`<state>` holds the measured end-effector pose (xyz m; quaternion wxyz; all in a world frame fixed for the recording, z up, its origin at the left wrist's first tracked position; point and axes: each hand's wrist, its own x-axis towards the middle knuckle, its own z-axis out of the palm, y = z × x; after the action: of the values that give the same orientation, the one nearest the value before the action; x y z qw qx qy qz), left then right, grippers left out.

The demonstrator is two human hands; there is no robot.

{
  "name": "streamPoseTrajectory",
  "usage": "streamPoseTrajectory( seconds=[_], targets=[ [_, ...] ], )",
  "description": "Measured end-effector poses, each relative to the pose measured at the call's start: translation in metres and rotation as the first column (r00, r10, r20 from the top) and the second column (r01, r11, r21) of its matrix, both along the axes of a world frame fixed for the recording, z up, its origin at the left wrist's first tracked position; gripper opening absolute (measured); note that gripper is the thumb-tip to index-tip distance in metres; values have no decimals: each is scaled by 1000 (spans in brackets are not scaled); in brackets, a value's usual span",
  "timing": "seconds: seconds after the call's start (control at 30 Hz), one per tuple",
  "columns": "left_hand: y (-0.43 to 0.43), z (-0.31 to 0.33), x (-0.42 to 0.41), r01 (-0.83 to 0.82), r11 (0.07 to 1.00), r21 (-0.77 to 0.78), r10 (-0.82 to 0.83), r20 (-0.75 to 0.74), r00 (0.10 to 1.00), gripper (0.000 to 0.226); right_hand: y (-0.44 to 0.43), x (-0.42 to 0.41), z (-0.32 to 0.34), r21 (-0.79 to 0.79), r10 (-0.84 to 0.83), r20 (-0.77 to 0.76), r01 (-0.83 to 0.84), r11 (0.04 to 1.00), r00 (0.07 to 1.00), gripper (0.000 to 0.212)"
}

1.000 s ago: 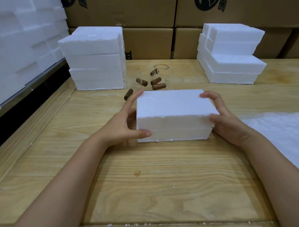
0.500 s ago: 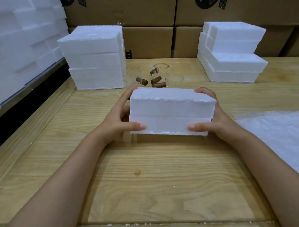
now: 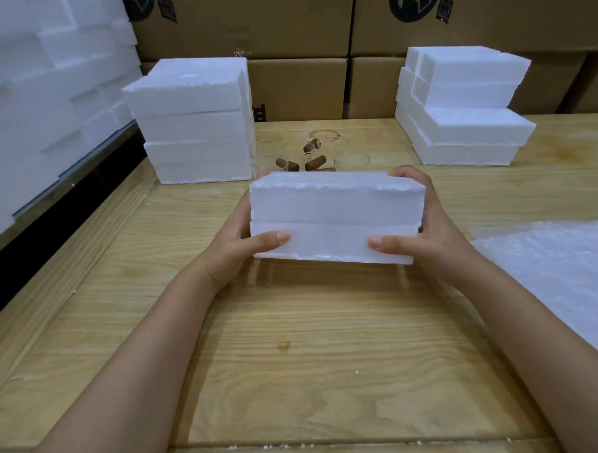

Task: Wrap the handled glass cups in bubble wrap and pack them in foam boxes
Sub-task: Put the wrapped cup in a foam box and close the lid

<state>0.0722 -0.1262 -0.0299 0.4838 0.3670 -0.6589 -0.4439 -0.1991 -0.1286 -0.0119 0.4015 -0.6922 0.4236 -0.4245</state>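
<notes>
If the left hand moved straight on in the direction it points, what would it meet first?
Probably the glass cups just behind the foam box that the left hand grips; the foam stack lies further left. Depth is unclear.

White foam box (image 3: 335, 218), tan table (image 3: 296, 346)

Two bare forearms fill the lower frame: the left forearm (image 3: 143, 370) from the lower left corner, the right forearm (image 3: 536, 346) from the lower right. Both are slim and smooth, uncovered to the frame edge. At centre, the left hand (image 3: 233, 253) and right hand (image 3: 431, 237) are bare; each visible thumbnail is short and rounded.
</notes>
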Motion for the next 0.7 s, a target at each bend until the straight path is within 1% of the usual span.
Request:
streamPoseTrajectory(
  seconds=[0.07,0.1,0.13,0.17,0.2,0.23,0.27,0.33,0.37,0.43,0.47,0.57,0.7],
  targets=[
    [2,5,-1,-116,993,12,116,-109,987,97,8,17,5,-102,-76,-58,69,992,995,86],
    [3,9,1,-194,981,14,194,-180,964,104,11,29,8,-148,-95,-67,84,985,993,87],
    [2,13,6,-269,963,21,265,-265,927,100,13,43,10,-183,-104,-68,90,979,992,88],
    [0,16,14,-337,941,29,326,-349,879,83,14,58,11,-206,-109,-65,93,974,992,89],
    [-1,20,25,-392,919,40,370,-429,824,61,13,74,12,-220,-109,-65,92,971,992,90],
    [-2,21,37,-453,890,39,414,-481,773,52,12,90,13,-228,-104,-71,85,970,992,91],
    [0,23,50,-523,851,36,467,-508,724,54,10,106,13,-237,-88,-76,67,969,993,91],
    [3,21,75,-701,710,72,630,-511,586,48,4,135,11,-235,-33,-89,11,972,995,92],
    [4,17,86,-762,639,106,699,-494,517,44,-1,147,9,-217,-8,-100,-14,976,995,91],
    [2,8,102,-817,549,179,776,-472,418,33,-13,166,3,-175,30,-138,-55,983,990,91],
    [1,4,109,-839,507,198,810,-443,385,30,-19,173,0,-159,42,-164,-69,985,986,91],
    [-3,-3,120,-887,414,205,876,-355,326,27,-31,189,-9,-135,60,-227,-92,987,972,92],
    [-9,-7,133,-907,380,183,903,-288,320,30,-41,202,-18,-119,64,-262,-99,988,963,98]
  ],
)
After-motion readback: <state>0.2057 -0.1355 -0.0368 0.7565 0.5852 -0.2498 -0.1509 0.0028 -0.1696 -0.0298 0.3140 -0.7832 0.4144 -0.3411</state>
